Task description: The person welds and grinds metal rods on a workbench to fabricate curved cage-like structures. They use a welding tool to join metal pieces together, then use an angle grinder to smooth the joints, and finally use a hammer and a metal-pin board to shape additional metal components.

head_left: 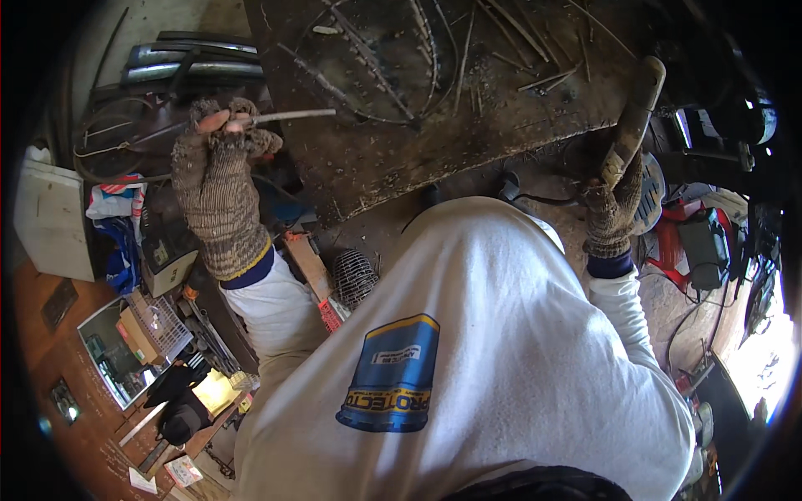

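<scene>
My left hand [219, 167] wears a brown knitted glove with bare fingertips showing. It is closed on a thin welding rod [305, 113], whose pale end points right over the table's left edge. On the right, my right hand [612, 209], gloved the same way, is wrapped round the lower end of a worn, pale welding electrode holder [637, 121]. A dark cable [547, 200] runs to that hand from the left. Between my hands lies the dark metal work table [468, 138]. Bent and curved metal rods [368, 63] lie on it, apart from both hands.
More loose thin rods [522, 37] lie at the table's far side. Metal tubes [192, 63] are stacked beyond my left hand. A wire-mesh object [355, 275] stands below the table's near edge. At right sits a red and grey machine [702, 250] with cables.
</scene>
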{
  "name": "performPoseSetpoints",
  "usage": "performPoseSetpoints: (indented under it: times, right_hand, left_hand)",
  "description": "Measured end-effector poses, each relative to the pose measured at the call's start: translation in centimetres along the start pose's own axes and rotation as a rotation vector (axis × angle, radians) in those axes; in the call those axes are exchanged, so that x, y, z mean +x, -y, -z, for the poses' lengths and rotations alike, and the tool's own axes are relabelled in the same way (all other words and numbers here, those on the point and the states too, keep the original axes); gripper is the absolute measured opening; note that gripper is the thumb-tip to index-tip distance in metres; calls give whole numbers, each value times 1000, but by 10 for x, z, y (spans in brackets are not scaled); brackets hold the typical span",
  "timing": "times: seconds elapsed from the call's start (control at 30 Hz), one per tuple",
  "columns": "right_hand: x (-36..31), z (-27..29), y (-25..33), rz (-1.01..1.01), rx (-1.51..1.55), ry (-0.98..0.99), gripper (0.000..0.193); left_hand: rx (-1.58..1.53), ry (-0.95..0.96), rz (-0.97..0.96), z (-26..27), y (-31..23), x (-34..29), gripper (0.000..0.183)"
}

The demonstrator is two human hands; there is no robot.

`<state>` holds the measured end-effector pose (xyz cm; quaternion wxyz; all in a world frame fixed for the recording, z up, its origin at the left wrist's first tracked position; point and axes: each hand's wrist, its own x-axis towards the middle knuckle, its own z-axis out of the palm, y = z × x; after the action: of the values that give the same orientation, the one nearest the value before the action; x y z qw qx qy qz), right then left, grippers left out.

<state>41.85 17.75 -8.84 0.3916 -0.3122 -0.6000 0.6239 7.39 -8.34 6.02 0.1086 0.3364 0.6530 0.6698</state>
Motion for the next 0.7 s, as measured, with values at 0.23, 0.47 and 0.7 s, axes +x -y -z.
performPoseSetpoints:
  times: [0.23,0.47,0.7]
  right_hand:
    - [-64,-42,14,76,13,-124,112]
    - [-129,-70,16,3,-30,-300,104]
    - [-138,-63,22,0,-13,-252,101]
  left_hand:
    - [-126,97,-112,4,45,14,24]
    - [656,318,-441,-10,68,33,24]
    - [740,415,-338,-9,72,36,24]
